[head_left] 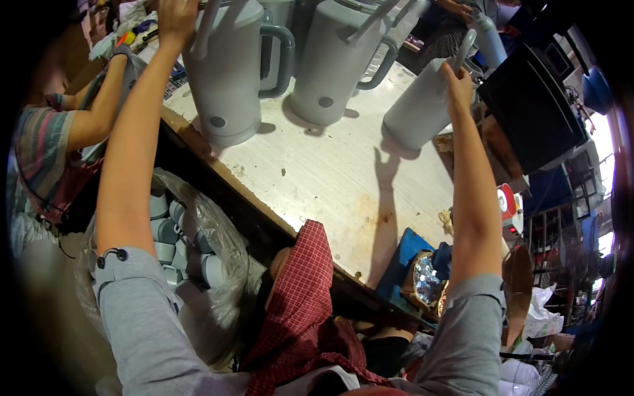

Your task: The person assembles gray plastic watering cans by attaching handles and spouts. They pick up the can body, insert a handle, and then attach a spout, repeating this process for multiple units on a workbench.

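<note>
The pale table (317, 178) spreads below and between your left hand (177, 23) and your right hand (459, 89). The clear plastic bag (228, 300), full of grey cup-shaped parts (164, 231), sits below your left hand, off the table's near edge. Three big grey tumblers with handles stand on the tabletop: the left tumbler (224, 86) just right of your left hand, the middle tumbler (333, 72) between your hands, and the right tumbler (416, 109) at your right hand, appearing tilted.

Your right fingers curl around the upper side of that one, near its handle (467, 47). Your left fingers run out at the top edge, so whether they grip or only touch something can't be told. Nearer you than your right hand lie a blue tray (401, 261) and a bowl of small shiny pieces (426, 280).

The step in hand looks like placing or arranging the tumblers, one arm out to each side. From here, moving the right one would call for a firm hold and a level base, with its handle clear of your wrist.
</note>
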A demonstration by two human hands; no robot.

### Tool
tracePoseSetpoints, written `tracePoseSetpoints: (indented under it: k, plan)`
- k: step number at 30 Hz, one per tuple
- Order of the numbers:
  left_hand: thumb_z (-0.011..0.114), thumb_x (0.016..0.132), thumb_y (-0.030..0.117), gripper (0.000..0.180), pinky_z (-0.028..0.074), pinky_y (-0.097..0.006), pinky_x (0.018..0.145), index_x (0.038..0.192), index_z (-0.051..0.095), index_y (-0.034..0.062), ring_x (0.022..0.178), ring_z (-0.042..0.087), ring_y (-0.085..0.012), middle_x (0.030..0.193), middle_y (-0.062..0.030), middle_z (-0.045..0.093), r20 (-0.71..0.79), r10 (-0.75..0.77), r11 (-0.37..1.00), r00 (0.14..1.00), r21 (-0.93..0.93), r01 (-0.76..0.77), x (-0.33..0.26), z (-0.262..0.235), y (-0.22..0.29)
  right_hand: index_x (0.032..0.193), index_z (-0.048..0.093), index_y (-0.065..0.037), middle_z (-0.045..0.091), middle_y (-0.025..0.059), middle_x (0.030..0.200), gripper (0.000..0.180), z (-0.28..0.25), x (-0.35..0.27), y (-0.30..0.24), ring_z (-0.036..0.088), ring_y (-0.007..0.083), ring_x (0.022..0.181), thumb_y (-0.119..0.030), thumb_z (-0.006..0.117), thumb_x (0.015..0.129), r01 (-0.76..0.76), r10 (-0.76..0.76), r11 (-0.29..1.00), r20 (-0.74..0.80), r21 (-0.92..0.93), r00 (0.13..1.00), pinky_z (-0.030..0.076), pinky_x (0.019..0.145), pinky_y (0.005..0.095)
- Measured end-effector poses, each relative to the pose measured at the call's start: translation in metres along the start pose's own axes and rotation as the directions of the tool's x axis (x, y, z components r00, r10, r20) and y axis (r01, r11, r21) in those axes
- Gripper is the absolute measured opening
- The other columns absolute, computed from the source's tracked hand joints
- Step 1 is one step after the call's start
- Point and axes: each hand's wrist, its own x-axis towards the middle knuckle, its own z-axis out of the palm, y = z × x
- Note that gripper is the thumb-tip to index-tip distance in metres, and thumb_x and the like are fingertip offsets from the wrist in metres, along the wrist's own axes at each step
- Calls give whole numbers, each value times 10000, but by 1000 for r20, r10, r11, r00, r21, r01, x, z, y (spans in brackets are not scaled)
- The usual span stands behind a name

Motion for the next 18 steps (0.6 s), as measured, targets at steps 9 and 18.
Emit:
tracePoseSetpoints:
  k: [9,18]
  plan:
    - [589,919,154,380,364,-324,1006,1279,515,60,1197,480,-203,1296,-71,531,416,-467,504,780,-600,621,-136,-135,199,948,588,-29,464,-29,641,414,-105,-107,-168,418,88,565,-442,580,924,99,-149,852,56,514,987,365,582,255]
    - [395,1004,355,459,377,-355,1003,1338,454,45,1054,515,-148,1200,-60,549,715,-104,-362,692,-675,643,-25,-215,350,953,668,-76,584,13,690,366,-120,-254,-247,522,77,569,-423,554,929,-8,-148,918,360,397,921,454,501,254]
